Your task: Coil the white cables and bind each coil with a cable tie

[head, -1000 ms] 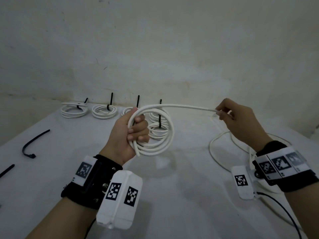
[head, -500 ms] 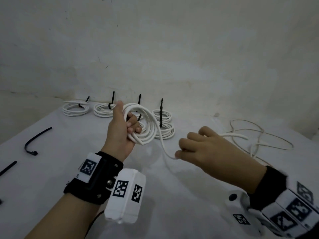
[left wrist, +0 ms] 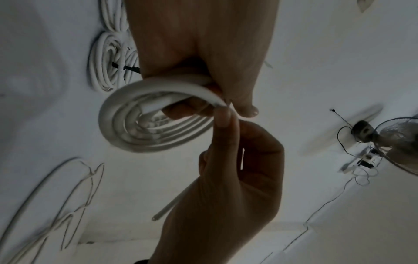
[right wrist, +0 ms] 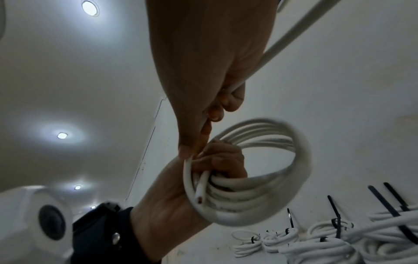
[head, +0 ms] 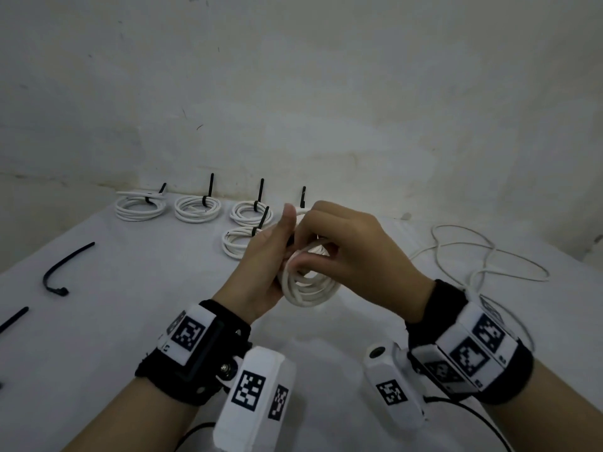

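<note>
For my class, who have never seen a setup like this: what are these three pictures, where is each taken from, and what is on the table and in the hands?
No machine here: a person works with bare hands, wearing cameras. One picture comes from the head, looking down; the other two come from each wrist, looking along the fingers. The left hand grips a coil of white cable; the right hand pinches the cable and feeds it on. At the back of the white table lie finished coils bound with black ties. Loose black cable ties lie at the left, and an uncoiled cable at the right.
</note>
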`<state>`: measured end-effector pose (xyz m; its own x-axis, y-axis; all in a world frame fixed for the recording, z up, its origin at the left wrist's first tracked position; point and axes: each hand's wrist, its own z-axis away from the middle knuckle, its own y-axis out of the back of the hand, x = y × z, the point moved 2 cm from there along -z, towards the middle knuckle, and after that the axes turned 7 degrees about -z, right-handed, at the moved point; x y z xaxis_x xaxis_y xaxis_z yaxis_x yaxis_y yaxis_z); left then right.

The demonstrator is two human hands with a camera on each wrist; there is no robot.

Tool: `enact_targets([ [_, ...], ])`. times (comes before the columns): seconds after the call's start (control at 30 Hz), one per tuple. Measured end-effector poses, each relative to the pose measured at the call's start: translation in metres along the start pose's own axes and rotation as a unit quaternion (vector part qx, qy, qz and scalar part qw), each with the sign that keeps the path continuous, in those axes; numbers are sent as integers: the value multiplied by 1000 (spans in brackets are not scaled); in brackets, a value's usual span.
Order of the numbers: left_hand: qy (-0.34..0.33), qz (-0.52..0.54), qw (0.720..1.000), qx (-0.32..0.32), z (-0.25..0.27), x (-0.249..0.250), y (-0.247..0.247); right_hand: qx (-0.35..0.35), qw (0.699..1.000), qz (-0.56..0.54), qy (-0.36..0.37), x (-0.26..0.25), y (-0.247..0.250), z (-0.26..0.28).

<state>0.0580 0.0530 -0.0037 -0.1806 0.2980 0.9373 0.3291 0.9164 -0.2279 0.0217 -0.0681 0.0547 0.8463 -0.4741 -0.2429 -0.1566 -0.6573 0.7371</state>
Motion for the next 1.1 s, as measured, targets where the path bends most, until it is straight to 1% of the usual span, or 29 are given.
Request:
enact_targets([
  [0.17, 32, 24, 999, -30, 3, 2, -7, 41, 999, -8, -10, 4, 1, 2],
  [0.3, 80, 82, 992, -57, 8, 7, -15, 80, 997, -9, -15, 13, 5, 2],
  [0.37, 88, 86, 990, -67, 8, 7, -15, 84, 996, -12, -15, 16, 7, 1],
  [0.43, 80, 74, 992, -69, 7, 7, -13, 78, 997, -12, -2, 20, 11, 3],
  [0.5, 81, 70, 992, -73, 6, 8, -10, 84, 996, 9, 3, 26, 18, 5],
  [0.57, 95, 81, 989, -83, 6, 9, -9, 86, 996, 30, -2, 31, 25, 7],
  [0.7, 128, 101, 982, -100, 8, 11, -10, 45, 987, 155, 20, 36, 27, 10],
  [0.77, 132, 110, 979, -111, 9, 11, -9, 41, 987, 157, -12, 41, 30, 11],
  [0.87, 135, 115, 977, -116, 9, 11, -9, 61, 990, 107, -73, 45, 28, 13],
  [0.93, 137, 123, 976, -118, 9, 12, -9, 84, 988, 42, -124, 45, 24, 13],
  [1.0, 136, 127, 976, -116, 9, 14, -8, 104, 978, -27, -177, 45, 21, 12],
  [1.1, 132, 99, 981, -104, 8, 16, -4, 104, 962, -111, -229, 45, 19, 8],
])
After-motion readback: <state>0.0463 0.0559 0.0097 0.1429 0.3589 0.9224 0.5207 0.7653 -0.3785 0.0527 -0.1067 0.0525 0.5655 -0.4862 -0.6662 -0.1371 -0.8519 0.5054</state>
